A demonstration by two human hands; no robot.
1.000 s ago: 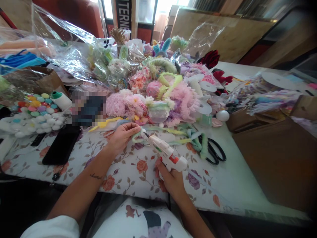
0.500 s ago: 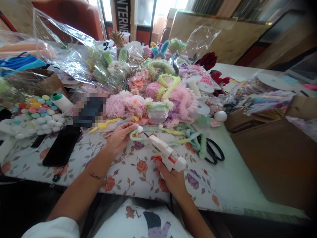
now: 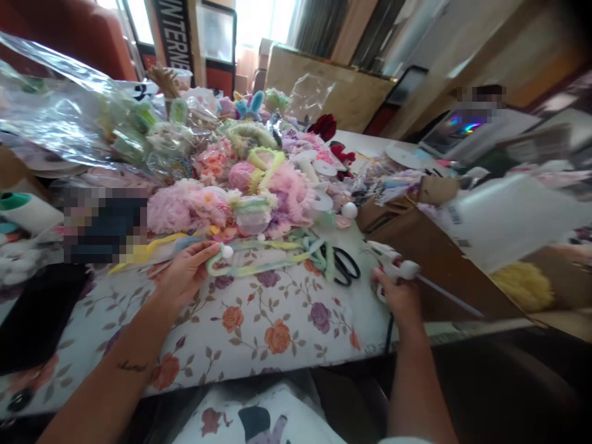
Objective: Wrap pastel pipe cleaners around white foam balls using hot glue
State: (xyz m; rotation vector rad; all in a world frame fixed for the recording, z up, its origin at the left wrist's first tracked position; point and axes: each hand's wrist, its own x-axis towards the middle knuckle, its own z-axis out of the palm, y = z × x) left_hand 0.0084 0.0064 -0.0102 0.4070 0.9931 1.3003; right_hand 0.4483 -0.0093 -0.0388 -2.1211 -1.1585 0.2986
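My left hand (image 3: 190, 266) pinches the near end of a pale green and yellow yarn strand (image 3: 272, 269). A small white pompom (image 3: 227, 252) sits at that end, right by my fingertips. From there the strand runs in a loop across the flowered cloth (image 3: 296, 314) to the black-handled scissors (image 3: 346, 266), where part of it lies over them. Out to the right, my right hand (image 3: 401, 297) is wrapped round a white hot glue gun (image 3: 386, 251), which is near the cardboard box. A clear glue stick (image 3: 451, 296) sticks out of its back.
A heap of fluffy pastel craft pieces (image 3: 240, 179) fills the back of the table. At right stands a brown cardboard box (image 3: 444, 265) with a white plastic bag (image 3: 518, 216) beside it. A black phone (image 3: 44, 308) lies at left, near a white thread spool (image 3: 30, 213).
My right hand has carried the glue gun away from the pompom, out to the right beside the box. The view has turned right. My left hand keeps its pinch on the strand.
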